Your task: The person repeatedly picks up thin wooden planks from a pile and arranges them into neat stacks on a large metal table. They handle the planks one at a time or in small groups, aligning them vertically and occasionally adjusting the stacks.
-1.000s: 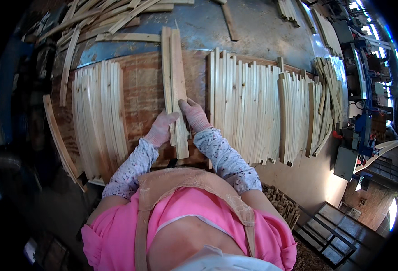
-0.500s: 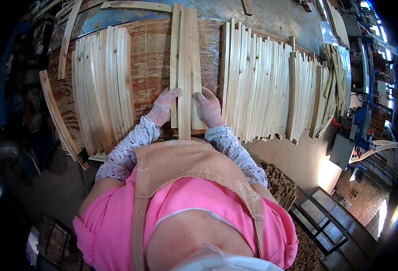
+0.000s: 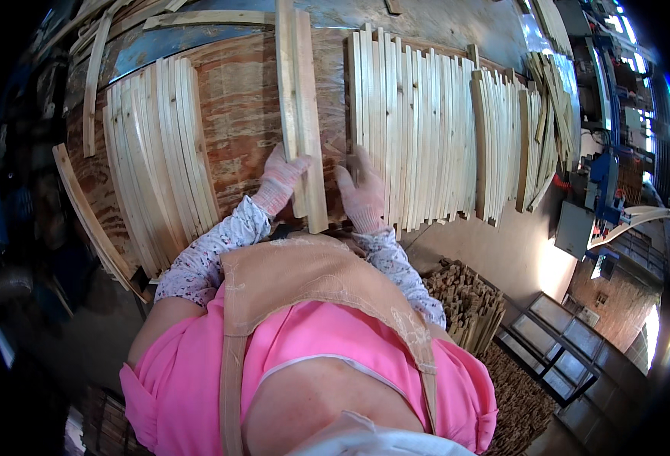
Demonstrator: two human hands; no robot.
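Note:
Two long pale wooden strips (image 3: 308,129) lie side by side, pointing away from me, on a reddish-brown plywood board (image 3: 236,114). My left hand (image 3: 280,181), in a pinkish knit glove, is closed on their near part, its thumb across the top and its other fingers at the left edge. To the right of the strips is my gloved right hand (image 3: 362,194), its fingers apart and slightly blurred, holding nothing. It is beside the left end of a close row of wooden strips (image 3: 418,129). Left of my left hand lies another row of strips (image 3: 156,144).
Further strips (image 3: 536,121) lie at the board's right end, some crossed. A loose strip (image 3: 96,209) slants off the left edge. Beyond the board, more strips (image 3: 210,19) lie on a blue surface. Bundled short sticks (image 3: 464,304) stand at my lower right.
My right hand has come off the strips and moved right, its fingers spreading. Two strips show at my left hand where three showed before. The view has shifted slightly.

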